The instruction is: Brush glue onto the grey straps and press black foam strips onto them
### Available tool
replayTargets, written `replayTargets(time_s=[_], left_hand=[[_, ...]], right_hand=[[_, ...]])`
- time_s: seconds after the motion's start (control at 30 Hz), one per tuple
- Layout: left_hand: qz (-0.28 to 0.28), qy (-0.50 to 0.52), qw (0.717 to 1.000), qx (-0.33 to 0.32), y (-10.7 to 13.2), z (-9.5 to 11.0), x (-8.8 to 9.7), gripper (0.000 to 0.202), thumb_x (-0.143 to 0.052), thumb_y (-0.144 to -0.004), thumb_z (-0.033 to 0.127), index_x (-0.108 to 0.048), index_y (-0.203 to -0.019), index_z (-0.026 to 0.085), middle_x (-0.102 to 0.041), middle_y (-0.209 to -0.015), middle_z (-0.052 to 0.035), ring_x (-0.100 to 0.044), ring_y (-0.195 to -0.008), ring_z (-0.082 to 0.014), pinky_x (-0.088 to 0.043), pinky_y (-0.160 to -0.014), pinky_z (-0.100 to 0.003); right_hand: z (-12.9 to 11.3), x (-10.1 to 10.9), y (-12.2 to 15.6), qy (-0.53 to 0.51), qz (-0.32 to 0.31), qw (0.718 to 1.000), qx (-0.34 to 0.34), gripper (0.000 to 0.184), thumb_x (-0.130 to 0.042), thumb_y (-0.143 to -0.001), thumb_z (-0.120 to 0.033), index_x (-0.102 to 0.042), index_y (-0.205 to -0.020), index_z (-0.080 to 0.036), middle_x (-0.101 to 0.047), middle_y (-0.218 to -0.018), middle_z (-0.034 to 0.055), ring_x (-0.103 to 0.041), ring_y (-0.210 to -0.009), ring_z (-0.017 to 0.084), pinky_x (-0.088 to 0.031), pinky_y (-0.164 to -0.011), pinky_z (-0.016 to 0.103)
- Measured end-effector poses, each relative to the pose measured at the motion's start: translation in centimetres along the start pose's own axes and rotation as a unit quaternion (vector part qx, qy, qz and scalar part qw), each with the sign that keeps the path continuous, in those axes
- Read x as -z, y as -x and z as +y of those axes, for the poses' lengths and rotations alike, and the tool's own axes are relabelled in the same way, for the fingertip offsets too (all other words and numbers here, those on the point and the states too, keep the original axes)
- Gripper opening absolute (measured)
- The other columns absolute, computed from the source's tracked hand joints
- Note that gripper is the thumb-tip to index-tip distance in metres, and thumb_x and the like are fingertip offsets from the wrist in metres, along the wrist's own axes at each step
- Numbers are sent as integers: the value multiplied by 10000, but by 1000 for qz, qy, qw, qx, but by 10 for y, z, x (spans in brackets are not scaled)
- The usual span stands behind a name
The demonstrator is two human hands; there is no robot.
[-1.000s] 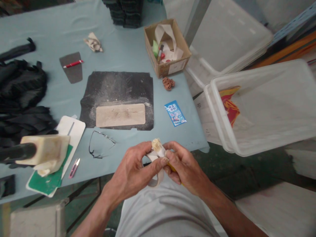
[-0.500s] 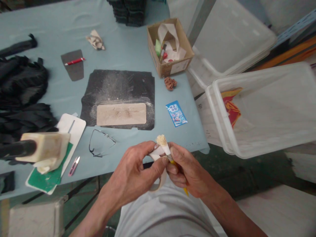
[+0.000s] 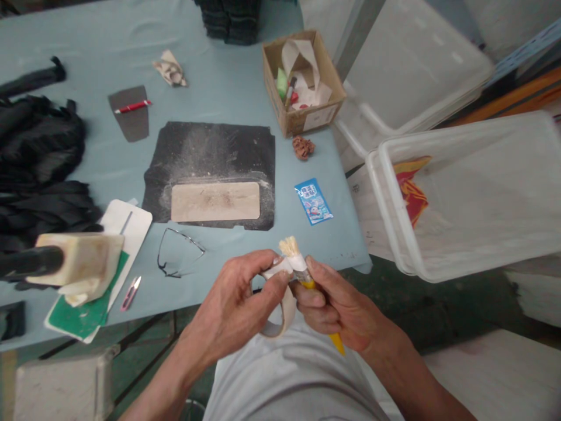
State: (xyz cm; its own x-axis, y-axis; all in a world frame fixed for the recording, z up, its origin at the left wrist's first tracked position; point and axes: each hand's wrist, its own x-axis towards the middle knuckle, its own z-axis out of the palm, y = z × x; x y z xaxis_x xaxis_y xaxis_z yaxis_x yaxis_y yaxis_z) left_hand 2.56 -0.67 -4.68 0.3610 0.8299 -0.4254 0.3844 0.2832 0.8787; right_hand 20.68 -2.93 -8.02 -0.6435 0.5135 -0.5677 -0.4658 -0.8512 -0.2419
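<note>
A paintbrush with pale bristles and a yellow handle [image 3: 336, 344] is gripped in my right hand [image 3: 342, 304], its bristles pointing up and away from me. White tape [image 3: 296, 262] wraps around the brush just below the bristles. My left hand [image 3: 245, 298] is closed on the roll of tape [image 3: 287, 313], pinching the strip that runs from it to the brush. Both hands are close together in front of my lap, at the table's near edge. Part of the roll is hidden behind my left fingers.
On the blue-green table [image 3: 228, 88] lie a dusty black sheet [image 3: 210, 149] with a beige strip [image 3: 214, 202], eyeglasses [image 3: 179, 257], pink snips [image 3: 130, 294] and a blue packet [image 3: 314, 202]. A cardboard box [image 3: 302, 123] stands at the right, beside white plastic bins [image 3: 482, 199]. Black fabric [image 3: 39, 140] is piled left.
My right hand has turned the brush slightly, so more of the yellow handle shows below it. The tape strip now lies across the brush, and my left thumb has shifted a little left.
</note>
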Motion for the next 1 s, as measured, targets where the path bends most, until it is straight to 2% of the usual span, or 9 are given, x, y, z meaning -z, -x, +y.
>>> replayTargets(time_s=[0.23,0.4,0.67,0.87,1.0], left_hand=[[12,-25,1000,11,-1,-2,-1,315,-528,-965,333,-596,-689,197,-510,-635,38,-473,-632,-123,-386,-605,-258],[28,-49,998,-15,-1,-6,-2,305,-516,-977,326,-662,-738,204,-608,-671,22,-541,-644,-136,-419,-641,-278],[38,-23,999,-4,-2,-9,-4,265,-555,-964,308,-698,-758,222,-682,-719,26,-597,-680,-142,-447,-698,-286],[52,-48,997,-8,-4,-9,-8,317,-537,-982,335,-687,-729,217,-676,-704,12,-603,-695,-160,-438,-703,-302],[61,-77,995,0,-5,-8,-10,344,-543,-968,361,-637,-675,209,-592,-632,18,-538,-638,-150,-398,-632,-294]], right_hand=[[5,-2,-2,65,54,996,36,558,-761,-824,-698,-519,-880,-198,-384,-600,-127,-110,-410,5,-148,-334,120],[8,-1,-5,103,78,989,71,552,-745,-832,-704,-551,-929,-196,-411,-601,-116,-154,-410,10,-144,-338,128],[11,3,-12,147,112,978,101,623,-737,-818,-721,-588,-1066,-169,-433,-582,-112,-214,-407,25,-168,-346,147],[11,3,-14,169,115,973,105,623,-716,-823,-735,-584,-1048,-170,-428,-581,-112,-230,-407,27,-176,-353,154],[11,4,-14,193,135,964,120,636,-705,-819,-746,-580,-1053,-168,-446,-576,-105,-250,-410,35,-185,-360,166]])
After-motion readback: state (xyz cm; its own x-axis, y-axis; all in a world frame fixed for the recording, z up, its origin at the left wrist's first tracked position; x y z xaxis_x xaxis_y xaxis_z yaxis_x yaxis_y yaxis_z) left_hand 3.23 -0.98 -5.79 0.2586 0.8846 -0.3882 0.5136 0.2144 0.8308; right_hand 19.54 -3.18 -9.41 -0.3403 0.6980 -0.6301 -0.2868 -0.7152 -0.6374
